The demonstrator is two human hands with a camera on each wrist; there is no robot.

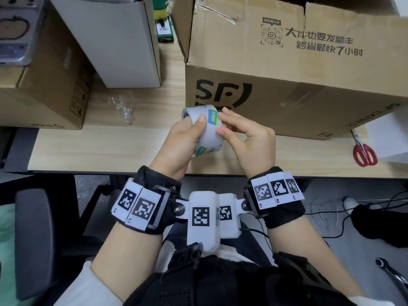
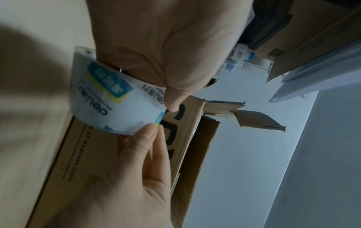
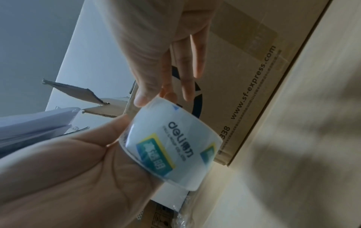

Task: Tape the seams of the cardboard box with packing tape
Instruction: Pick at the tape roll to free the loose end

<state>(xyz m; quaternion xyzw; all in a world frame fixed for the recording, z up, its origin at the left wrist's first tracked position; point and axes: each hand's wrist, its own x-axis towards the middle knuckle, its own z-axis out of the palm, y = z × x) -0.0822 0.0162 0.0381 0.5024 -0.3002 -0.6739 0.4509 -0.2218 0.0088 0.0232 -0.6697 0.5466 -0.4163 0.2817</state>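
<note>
A roll of clear packing tape with blue-and-yellow labels is held above the desk's front edge. My left hand grips it, thumb on the outer face; the other fingers are hidden behind the roll. My right hand touches the roll's right rim with thumb tip and index fingertip. No loose tape end shows. The left wrist view has the roll under the left hand, the right hand below. In the right wrist view the right hand reaches down to the roll. The brown SF cardboard box stands just behind, top flaps open.
Red scissors lie on the wooden desk at the right, beside a white block. Crumpled clear plastic lies left of the tape. A brown box and a white box stand at the back left.
</note>
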